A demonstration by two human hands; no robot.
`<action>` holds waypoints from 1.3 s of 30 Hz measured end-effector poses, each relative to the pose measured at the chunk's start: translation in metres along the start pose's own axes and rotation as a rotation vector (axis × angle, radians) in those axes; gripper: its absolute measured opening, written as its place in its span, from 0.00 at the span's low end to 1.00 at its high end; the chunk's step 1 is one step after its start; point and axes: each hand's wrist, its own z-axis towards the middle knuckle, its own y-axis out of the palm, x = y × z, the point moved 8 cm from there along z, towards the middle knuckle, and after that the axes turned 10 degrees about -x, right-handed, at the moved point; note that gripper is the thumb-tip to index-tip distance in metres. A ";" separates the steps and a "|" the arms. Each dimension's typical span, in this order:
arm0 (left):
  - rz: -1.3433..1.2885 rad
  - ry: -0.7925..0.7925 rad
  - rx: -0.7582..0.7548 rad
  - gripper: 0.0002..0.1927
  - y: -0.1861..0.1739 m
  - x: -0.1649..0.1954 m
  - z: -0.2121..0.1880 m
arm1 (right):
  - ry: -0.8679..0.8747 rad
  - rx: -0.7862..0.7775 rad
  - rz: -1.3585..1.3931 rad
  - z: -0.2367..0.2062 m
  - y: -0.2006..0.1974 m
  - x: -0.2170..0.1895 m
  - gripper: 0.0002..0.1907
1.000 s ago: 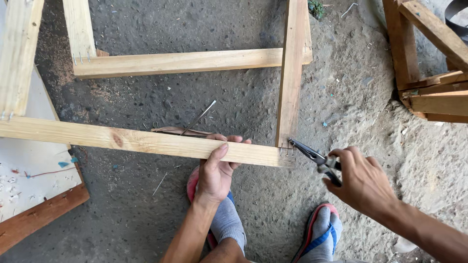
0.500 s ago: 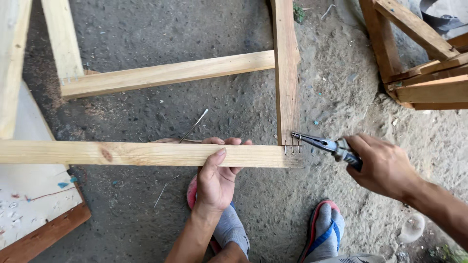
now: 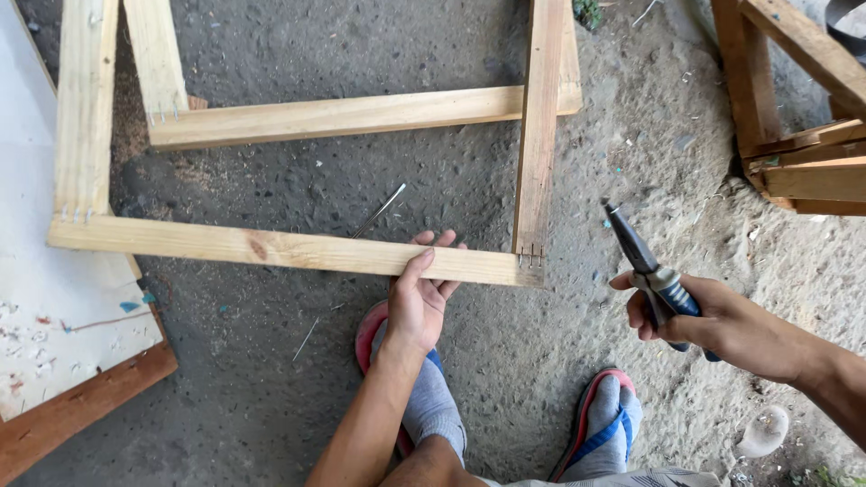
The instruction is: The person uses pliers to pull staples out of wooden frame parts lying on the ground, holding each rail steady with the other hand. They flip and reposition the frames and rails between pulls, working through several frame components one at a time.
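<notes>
The person is crouching over a wooden frame that is lying flat on the rough concrete floor. The left hand is gripping the nearest rail of the frame close to its right corner: the thumb is pressing on the near face while the fingers are curling over the far edge, so their tips are only partly showing. The right hand is closing around the blue-and-grey handles of a pair of pliers, held in the air just to the right of that corner and apart from the wood. The nose of the pliers is pointing up and away, and whether it is pinching anything is too small to tell. Small nails are sticking up at the corner joint. The frame's far end is being cut off by the top of the view. A thin wire or nail is lying on the floor inside the frame. A white board is running out of view at the left, and another wooden structure is partly cropped at the upper right. Both feet in red-edged sandals are partly hidden.
</notes>
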 end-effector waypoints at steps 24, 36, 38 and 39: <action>0.417 0.154 -0.400 0.08 0.027 0.013 -0.056 | 0.407 -0.430 -0.402 0.073 0.096 0.049 0.11; 0.972 0.134 0.031 0.17 -0.118 0.142 -0.118 | 0.380 -0.198 -0.451 0.096 0.058 0.047 0.10; 0.996 -0.005 0.168 0.17 -0.167 0.147 -0.154 | 0.456 -0.080 -0.499 0.099 0.042 0.056 0.11; 1.058 0.028 0.244 0.16 -0.191 0.156 -0.174 | 0.488 -0.020 -0.528 0.103 0.034 0.060 0.12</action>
